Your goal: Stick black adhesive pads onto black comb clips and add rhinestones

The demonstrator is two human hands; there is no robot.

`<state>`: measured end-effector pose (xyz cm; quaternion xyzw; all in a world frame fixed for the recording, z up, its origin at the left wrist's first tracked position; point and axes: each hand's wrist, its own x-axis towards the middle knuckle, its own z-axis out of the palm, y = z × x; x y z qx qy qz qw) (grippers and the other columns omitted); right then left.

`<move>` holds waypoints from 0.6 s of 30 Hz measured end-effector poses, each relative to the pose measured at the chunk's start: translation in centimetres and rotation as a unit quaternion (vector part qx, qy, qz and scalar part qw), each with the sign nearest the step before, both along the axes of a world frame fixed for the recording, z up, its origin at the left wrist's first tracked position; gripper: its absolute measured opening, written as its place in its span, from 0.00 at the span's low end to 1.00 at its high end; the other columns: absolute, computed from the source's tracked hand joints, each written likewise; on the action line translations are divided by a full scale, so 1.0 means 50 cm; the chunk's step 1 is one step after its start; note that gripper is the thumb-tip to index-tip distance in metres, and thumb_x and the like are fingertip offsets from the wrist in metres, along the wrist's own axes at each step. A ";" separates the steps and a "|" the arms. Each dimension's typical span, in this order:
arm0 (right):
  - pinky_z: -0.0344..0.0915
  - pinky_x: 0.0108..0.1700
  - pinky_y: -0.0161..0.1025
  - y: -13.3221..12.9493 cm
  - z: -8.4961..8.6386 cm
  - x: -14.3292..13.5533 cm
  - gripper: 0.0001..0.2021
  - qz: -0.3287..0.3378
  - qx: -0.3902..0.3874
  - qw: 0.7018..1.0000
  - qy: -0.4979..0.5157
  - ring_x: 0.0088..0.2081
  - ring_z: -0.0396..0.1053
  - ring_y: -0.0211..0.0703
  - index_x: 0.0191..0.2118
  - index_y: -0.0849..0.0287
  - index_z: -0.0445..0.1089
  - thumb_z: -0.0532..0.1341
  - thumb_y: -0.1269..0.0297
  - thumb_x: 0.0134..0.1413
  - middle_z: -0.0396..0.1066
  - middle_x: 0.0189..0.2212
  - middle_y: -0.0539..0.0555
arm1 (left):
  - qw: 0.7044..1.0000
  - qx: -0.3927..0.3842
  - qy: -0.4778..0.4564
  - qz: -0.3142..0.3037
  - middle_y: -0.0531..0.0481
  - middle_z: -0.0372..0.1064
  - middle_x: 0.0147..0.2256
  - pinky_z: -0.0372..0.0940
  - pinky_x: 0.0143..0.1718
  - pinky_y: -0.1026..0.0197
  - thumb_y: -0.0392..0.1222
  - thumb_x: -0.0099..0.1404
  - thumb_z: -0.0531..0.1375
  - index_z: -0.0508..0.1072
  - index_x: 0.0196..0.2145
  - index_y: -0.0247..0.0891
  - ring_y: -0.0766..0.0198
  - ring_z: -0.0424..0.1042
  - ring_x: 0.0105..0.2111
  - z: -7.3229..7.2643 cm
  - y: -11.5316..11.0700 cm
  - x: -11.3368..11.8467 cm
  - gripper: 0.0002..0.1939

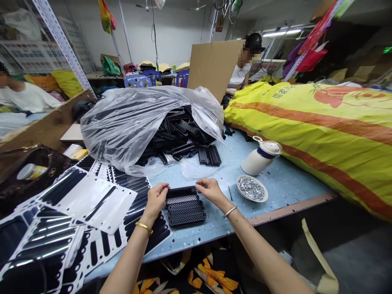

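Note:
My left hand (156, 201) pinches the left end of a smooth-topped long black strip (182, 191), and the fingertips of my right hand (212, 192) close on its right end. Whether the strip is a separate film or the face of a plastic piece I cannot tell. Directly below it, several black plastic pieces (186, 211) with a mesh pattern lie side by side on the blue table (220, 224). To the left of my left hand spread sheets of black strip stickers (112, 200). A white sheet (104, 212) with a single strip left on it rests on top.
A clear plastic bag (122, 118) spills black plastic parts (177, 130) behind my hands. On the right stand a bowl (266, 197) of small silver pieces and a lidded white mug (255, 162), beside a large yellow sack (306, 110). Two people sit beyond the table.

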<state>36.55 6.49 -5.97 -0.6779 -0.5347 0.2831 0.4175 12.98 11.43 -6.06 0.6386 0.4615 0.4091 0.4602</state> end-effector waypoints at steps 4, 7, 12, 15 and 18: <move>0.70 0.33 0.37 0.010 -0.008 0.006 0.11 0.020 -0.021 0.999 -0.016 0.29 0.74 0.44 0.33 0.63 0.78 0.60 0.72 0.42 0.78 0.27 0.55 | 1.000 0.008 0.017 0.013 0.45 0.80 0.38 0.69 0.49 0.51 0.39 0.54 0.59 0.80 0.37 0.37 0.54 0.77 0.41 0.001 0.008 -0.010 0.14; 0.70 0.33 0.36 0.015 -0.011 0.005 0.17 0.036 -0.036 0.998 -0.036 0.29 0.74 0.43 0.38 0.65 0.78 0.59 0.76 0.37 0.79 0.28 0.55 | 0.996 0.031 0.074 -0.026 0.47 0.80 0.38 0.68 0.50 0.51 0.34 0.49 0.61 0.81 0.38 0.39 0.53 0.77 0.42 0.010 0.012 -0.019 0.17; 0.66 0.33 0.36 0.028 0.003 -0.002 0.18 0.053 -0.037 0.994 -0.092 0.27 0.71 0.42 0.37 0.63 0.79 0.63 0.75 0.34 0.77 0.26 0.53 | 0.978 0.069 0.175 -0.093 0.48 0.81 0.36 0.70 0.47 0.52 0.29 0.47 0.61 0.81 0.37 0.41 0.53 0.78 0.39 0.028 0.037 -0.023 0.19; 0.62 0.31 0.35 0.038 0.018 -0.006 0.09 0.067 -0.034 0.991 -0.113 0.25 0.68 0.40 0.30 0.61 0.79 0.62 0.70 0.41 0.75 0.22 0.51 | 0.978 0.076 0.169 -0.092 0.47 0.80 0.37 0.70 0.46 0.53 0.31 0.53 0.59 0.81 0.38 0.40 0.54 0.78 0.38 0.033 0.052 -0.020 0.16; 0.56 0.27 0.34 0.034 0.032 -0.007 0.10 0.088 -0.032 0.988 -0.120 0.22 0.64 0.38 0.23 0.60 0.77 0.58 0.67 0.47 0.70 0.17 0.50 | 0.977 0.086 0.168 -0.102 0.47 0.81 0.36 0.70 0.45 0.55 0.35 0.59 0.57 0.81 0.37 0.40 0.55 0.79 0.39 0.033 0.048 -0.020 0.14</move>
